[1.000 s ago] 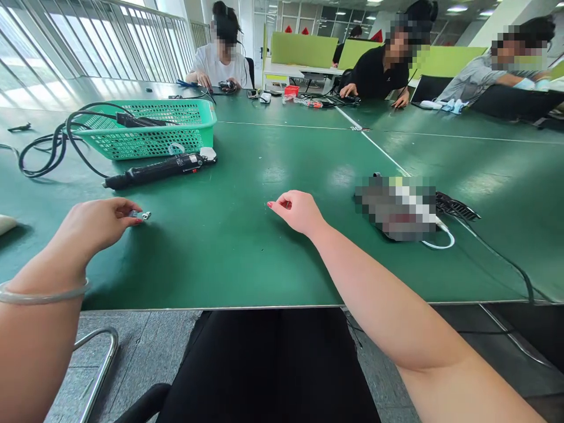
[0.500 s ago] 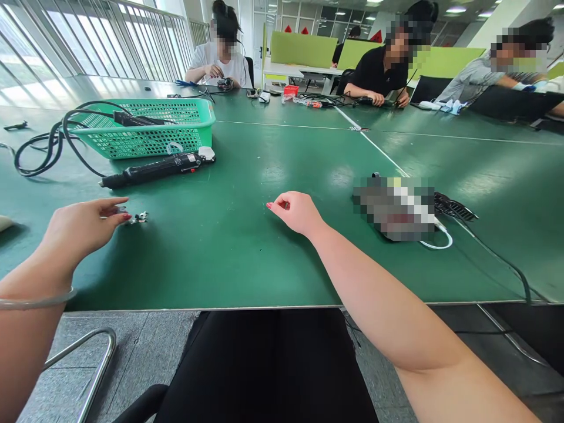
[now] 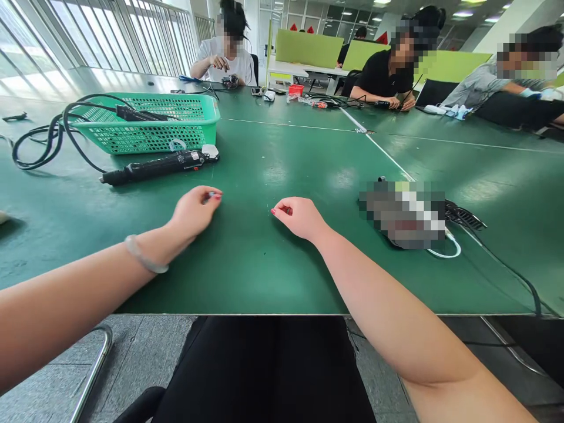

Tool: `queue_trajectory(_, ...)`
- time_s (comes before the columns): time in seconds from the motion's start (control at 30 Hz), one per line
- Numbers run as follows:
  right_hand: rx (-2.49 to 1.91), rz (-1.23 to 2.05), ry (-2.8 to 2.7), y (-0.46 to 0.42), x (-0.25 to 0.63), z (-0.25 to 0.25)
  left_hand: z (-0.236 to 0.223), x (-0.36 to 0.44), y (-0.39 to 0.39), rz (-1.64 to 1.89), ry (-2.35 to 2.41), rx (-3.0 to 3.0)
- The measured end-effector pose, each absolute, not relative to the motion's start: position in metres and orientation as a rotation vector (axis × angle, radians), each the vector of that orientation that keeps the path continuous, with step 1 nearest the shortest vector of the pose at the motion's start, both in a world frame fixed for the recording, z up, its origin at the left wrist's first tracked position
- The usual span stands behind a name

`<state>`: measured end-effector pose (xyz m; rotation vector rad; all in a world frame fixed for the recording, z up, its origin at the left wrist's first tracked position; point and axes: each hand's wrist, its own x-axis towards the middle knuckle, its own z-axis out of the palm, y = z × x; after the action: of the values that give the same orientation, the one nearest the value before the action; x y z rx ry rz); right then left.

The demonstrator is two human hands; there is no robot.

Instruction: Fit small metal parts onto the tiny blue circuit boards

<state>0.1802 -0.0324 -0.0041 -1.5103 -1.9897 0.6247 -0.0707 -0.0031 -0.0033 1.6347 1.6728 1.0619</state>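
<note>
My left hand [image 3: 194, 212] is closed in a pinch above the green table [image 3: 238, 264], with a bracelet [image 3: 145, 254] on its wrist. Small silvery parts [image 3: 212, 194] show between its thumb and fingers; their exact kind is too small to tell. To the right, my right hand [image 3: 302, 217] rests near the table surface, fingers curled and thumb pressed to the fingertips. What it holds, if anything, is hidden. Just beyond my left hand lies a black electric screwdriver [image 3: 154, 167], its cord running off to the left.
A green plastic basket [image 3: 154, 138] with a black cable and plug stands behind the screwdriver. On the right sits a blurred dark device [image 3: 403, 214] with a white cable [image 3: 447, 256]. Several people sit across the table, among them a person in black [image 3: 374, 73].
My left hand has moved right, toward my right hand, carrying the small silvery parts off the spot where they lay. My right hand has hardly moved.
</note>
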Motion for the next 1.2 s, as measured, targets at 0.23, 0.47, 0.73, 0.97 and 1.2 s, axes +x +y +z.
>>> queue_trajectory(0.23, -1.485, 0.510, -2.171, -0.030, 0.175, -0.007, 0.009, 0.017, -0.015, 1.035, 1.246, 1.521)
queue_trajectory(0.47, -1.515, 0.391, -2.215, -0.025, 0.160, -0.014, -0.007, 0.000, 0.008, 1.053, 1.252, 1.718)
queue_trajectory(0.73, -1.461, 0.402, -2.203, -0.010, 0.158, -0.014, -0.002, 0.005, 0.010, 0.724, 1.236, 2.014)
queue_trajectory(0.97, -1.517, 0.487, -2.016, -0.008, 0.166, -0.013, -0.002, 0.003, 0.006, 0.844, 1.093, 1.706)
queue_trajectory(1.2, -1.459, 0.713, -1.853, -0.009, 0.174, -0.012, 0.007, 0.007, 0.003, 0.934, 1.011, 1.254)
